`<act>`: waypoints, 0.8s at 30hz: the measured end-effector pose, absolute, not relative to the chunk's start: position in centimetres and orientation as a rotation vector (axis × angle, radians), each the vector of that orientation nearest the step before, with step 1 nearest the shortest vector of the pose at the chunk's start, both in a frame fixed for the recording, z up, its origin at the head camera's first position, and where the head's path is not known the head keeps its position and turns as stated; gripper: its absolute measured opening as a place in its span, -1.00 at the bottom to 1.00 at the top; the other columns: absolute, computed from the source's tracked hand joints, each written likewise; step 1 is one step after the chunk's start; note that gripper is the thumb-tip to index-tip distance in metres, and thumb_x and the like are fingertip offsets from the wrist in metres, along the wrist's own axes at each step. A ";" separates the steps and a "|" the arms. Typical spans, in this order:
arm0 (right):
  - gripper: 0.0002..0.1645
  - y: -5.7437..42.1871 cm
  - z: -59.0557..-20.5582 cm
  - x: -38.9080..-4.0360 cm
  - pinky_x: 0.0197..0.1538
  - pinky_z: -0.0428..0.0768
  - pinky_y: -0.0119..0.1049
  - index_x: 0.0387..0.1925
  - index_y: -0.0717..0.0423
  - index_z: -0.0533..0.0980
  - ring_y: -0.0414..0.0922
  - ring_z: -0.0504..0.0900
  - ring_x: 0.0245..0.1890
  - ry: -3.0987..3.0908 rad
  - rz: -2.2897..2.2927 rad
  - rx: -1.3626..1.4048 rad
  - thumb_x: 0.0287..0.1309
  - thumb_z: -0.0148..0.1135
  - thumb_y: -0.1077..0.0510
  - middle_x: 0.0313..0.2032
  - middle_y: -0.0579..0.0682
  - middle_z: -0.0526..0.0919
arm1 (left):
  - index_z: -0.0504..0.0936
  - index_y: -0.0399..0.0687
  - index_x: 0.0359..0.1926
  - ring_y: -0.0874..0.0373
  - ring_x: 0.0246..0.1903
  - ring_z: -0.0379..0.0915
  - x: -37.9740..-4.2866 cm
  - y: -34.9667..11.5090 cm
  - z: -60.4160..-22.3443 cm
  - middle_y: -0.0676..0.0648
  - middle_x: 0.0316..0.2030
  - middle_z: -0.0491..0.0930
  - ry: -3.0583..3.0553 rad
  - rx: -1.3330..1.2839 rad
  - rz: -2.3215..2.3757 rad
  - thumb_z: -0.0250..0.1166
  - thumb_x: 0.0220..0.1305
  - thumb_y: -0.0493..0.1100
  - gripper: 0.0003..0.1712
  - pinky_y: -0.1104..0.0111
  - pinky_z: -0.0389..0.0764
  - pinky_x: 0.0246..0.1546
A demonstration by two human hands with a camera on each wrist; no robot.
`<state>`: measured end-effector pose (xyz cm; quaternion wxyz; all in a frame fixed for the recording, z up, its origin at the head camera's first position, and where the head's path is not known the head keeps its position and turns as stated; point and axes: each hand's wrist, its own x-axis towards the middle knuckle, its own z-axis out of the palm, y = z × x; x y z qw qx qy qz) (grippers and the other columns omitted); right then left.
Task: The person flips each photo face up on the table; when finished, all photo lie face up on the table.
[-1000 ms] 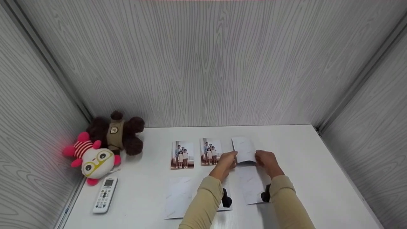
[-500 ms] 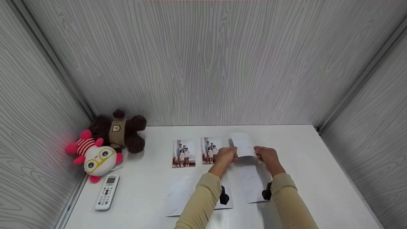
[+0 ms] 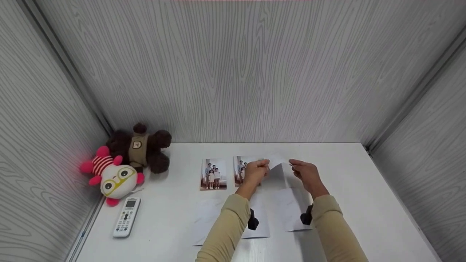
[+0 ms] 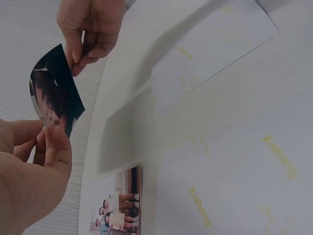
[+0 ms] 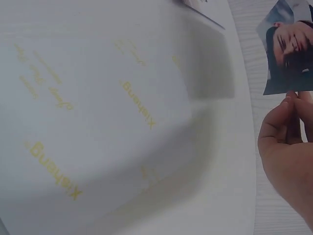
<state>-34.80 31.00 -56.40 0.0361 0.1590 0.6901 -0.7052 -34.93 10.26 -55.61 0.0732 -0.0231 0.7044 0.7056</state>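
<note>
One curved photo (image 4: 56,90) is held up between the left hand (image 3: 255,172) and right hand (image 3: 306,175), pinched by each at opposite edges.

A photo print (image 4: 55,88) is up off the worktop (image 3: 356,203), over its far half, bowed into a curve. The left hand (image 3: 256,171) and right hand (image 3: 307,176) pinch its opposite sides. Its dark-toned printed face carries a person's portrait; its back looks plain white.
</note>
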 end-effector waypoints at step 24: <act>-0.59 30.4 -54.6 -35.1 -0.07 0.59 -0.39 0.15 0.16 0.61 -0.18 0.55 -0.05 2.324 -2.055 0.452 0.41 0.24 0.03 -0.15 -0.26 0.63 | 0.85 -0.04 -0.16 0.10 -0.11 0.74 -35.7 9.8 -54.6 -0.02 -0.23 0.82 2.541 -0.096 2.048 0.40 0.27 -0.11 -0.81 0.29 0.69 -0.06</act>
